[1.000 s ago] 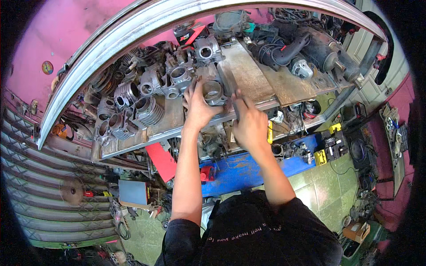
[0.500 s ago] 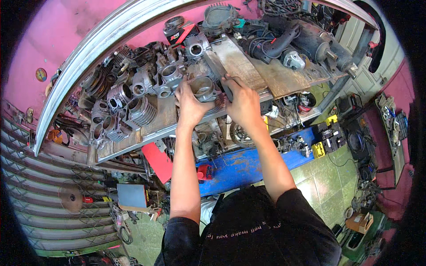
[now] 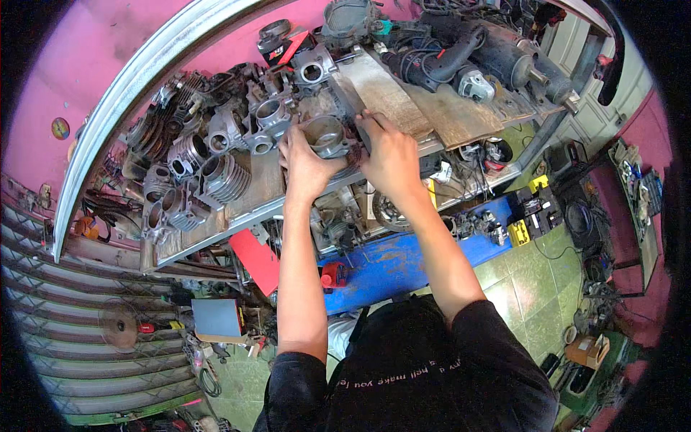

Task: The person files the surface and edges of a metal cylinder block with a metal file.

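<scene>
Hands flanking cylinder, near shelf edge, bare board beyond

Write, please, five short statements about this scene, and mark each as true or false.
1. The left hand holds a bored metal part. True.
2. The right hand is empty. False: its fingers hold a dark bar.
3. A finned cylinder is left of the left hand. True.
4. The fan is at the picture's right side. False: it is at the left.
5. The person's sleeves are black. True.
</scene>
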Demonstrator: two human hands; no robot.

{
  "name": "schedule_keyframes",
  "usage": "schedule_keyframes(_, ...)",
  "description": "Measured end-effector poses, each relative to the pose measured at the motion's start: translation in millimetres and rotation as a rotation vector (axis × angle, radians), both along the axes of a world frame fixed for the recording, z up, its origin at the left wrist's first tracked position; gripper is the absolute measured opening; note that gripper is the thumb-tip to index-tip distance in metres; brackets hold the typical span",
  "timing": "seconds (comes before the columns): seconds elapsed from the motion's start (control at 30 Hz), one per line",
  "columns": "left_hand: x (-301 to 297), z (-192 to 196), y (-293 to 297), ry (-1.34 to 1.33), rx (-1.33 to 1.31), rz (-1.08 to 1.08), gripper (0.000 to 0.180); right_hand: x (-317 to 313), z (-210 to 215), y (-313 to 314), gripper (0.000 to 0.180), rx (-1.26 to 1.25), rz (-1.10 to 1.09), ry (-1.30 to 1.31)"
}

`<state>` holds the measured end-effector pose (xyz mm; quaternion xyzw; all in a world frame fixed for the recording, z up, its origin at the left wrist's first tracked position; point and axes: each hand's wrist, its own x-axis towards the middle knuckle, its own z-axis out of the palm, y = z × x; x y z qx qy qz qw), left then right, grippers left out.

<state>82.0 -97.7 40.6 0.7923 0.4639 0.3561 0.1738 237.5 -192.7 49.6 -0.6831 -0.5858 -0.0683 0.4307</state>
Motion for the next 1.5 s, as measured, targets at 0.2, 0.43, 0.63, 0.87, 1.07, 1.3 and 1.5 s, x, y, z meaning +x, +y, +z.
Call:
schedule_keyframes(0.2,-13,-15,10,0.045,0.034,0.072,0.127,-36,-1,-58,0.061,-0.07,0.096,-0.036)
schedule_keyframes(0.43,-15,-8,4,-0.061,-0.015,-0.015,0.117,-38,4,-56,0.054,-0.027,0.078,-0.04)
schedule_keyframes(0.63,-5,-10,6,-0.073,0.014,-0.049,0.116,-4,-6,-2,0.055,0.043,0.08,0.0)
schedule_keyframes(0.87,-11,-14,10,-0.004,-0.018,-0.006,0.114,-34,-5,-94,0.064,-0.043,0.089,0.13)
schedule_keyframes(1.07,-13,-7,5,-0.041,-0.032,-0.009,0.108,-13,1,-38,0.061,-0.039,0.115,0.091)
schedule_keyframes(1.3,-11,-13,7,-0.022,-0.028,0.011,0.111,-20,-22,-45,0.063,0.048,0.099,0.058)
schedule_keyframes(1.5,-13,-5,2,-0.039,-0.04,0.018,0.116,-15,2,-113,0.062,0.022,0.134,0.171)
